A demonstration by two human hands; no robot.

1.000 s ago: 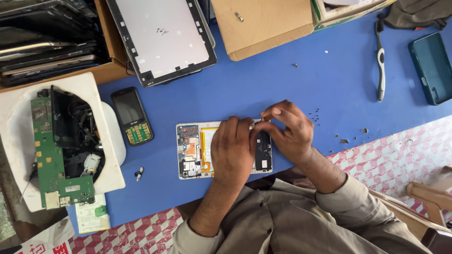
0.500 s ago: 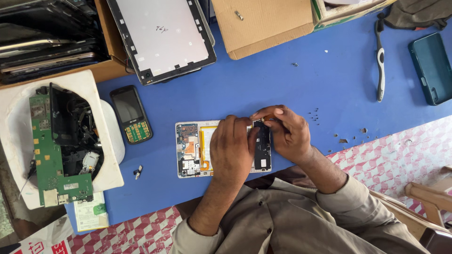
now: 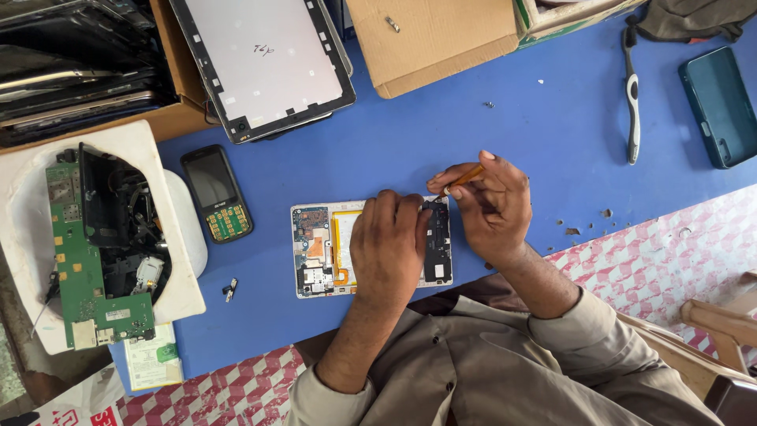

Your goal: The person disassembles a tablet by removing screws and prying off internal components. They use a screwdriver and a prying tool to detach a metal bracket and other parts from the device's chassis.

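Blue tabletop (image 3: pixel 505 142) bears opened smartphone (image 3: pixel 319 248), back cover off, circuit boards and orange flex cable exposed, lying near front edge of table. Left hand (image 3: pixel 386 248) flat, fingers extended, pressing down on phone's middle. Right hand (image 3: pixel 493 205) closed in pinch around thin orange-handled tool (image 3: pixel 464 177), tip touching black plate (image 3: pixel 438 244) at phone's right end. Keypad phone (image 3: pixel 217 203) left of it; 2 small loose parts (image 3: pixel 230 289) nearby. Green circuit board (image 3: pixel 75 260) on white foam tray (image 3: pixel 24 213), far left.
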